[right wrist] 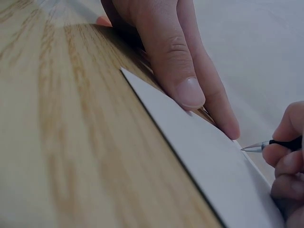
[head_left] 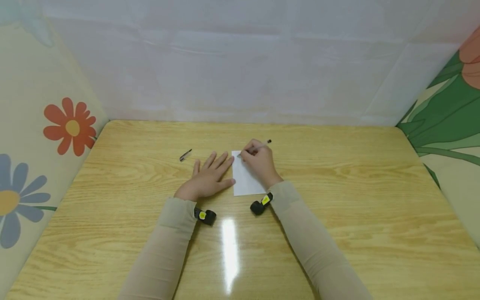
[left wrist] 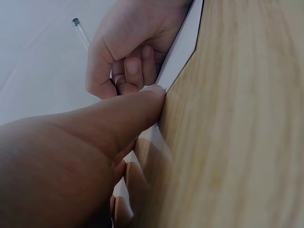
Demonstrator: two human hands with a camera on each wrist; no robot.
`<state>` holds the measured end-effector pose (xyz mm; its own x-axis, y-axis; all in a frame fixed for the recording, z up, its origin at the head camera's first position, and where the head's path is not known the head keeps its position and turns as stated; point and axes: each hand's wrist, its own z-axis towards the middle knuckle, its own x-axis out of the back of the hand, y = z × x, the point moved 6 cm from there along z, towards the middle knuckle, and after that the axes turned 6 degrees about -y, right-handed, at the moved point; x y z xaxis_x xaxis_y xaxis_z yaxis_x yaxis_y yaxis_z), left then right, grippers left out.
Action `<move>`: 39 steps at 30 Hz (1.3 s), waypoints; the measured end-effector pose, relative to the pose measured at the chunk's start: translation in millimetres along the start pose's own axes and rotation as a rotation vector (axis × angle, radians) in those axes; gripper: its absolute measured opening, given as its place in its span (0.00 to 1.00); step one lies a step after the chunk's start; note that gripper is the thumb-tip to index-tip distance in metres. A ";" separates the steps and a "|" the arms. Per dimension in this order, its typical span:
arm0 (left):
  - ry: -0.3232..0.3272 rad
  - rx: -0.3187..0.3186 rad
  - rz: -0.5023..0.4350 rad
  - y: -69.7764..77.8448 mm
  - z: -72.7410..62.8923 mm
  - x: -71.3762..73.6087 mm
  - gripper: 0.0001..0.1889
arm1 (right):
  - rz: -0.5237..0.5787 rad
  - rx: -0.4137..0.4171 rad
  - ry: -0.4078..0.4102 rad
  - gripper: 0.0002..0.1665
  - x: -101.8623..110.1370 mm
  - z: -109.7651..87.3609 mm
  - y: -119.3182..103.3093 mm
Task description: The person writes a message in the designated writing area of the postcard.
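1. I see the pen (head_left: 267, 142) pinched in the curled fingers of the right hand (head_left: 262, 162), its tip at the paper (head_left: 247, 183) near the far left corner; whether it actually touches, I cannot tell
2. I see the left hand (head_left: 205, 183) spread on the table (head_left: 112, 166), fingers straight and gripping nothing, thumb and forefinger tips at the paper's left edge
3. The paper lies on the table, partly under the right hand; the cap (head_left: 183, 158) lies apart, just beyond the left hand's little finger
4. I judge the pen light and stiff, its smooth barrel perhaps a bit slippery; I would take hold low, just behind the metal tip, not by the tail
5. The paper should be light, thin, easy to crease or slide; I would press its edge with flat fingers, out of the tip's way
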<state>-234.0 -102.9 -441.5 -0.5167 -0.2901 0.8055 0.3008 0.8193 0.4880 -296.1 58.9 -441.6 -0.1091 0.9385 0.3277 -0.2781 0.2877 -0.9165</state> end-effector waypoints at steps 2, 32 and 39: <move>-0.001 0.001 0.002 -0.2 0.2 -0.1 0.38 | 0.002 0.000 0.000 0.04 0.2 -0.1 -0.2; 0.005 -0.013 -0.001 -2.2 2.5 -1.7 0.39 | -0.057 -0.030 0.003 0.03 -0.5 -0.5 1.4; 0.003 -0.008 -0.001 0.0 1.6 0.9 0.39 | -0.050 -0.034 -0.010 0.03 -1.1 -0.5 2.7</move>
<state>-235.7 -102.4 -441.3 -0.5143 -0.2927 0.8061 0.3063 0.8153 0.4914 -296.3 58.8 -444.6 -0.1055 0.9208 0.3756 -0.2507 0.3408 -0.9061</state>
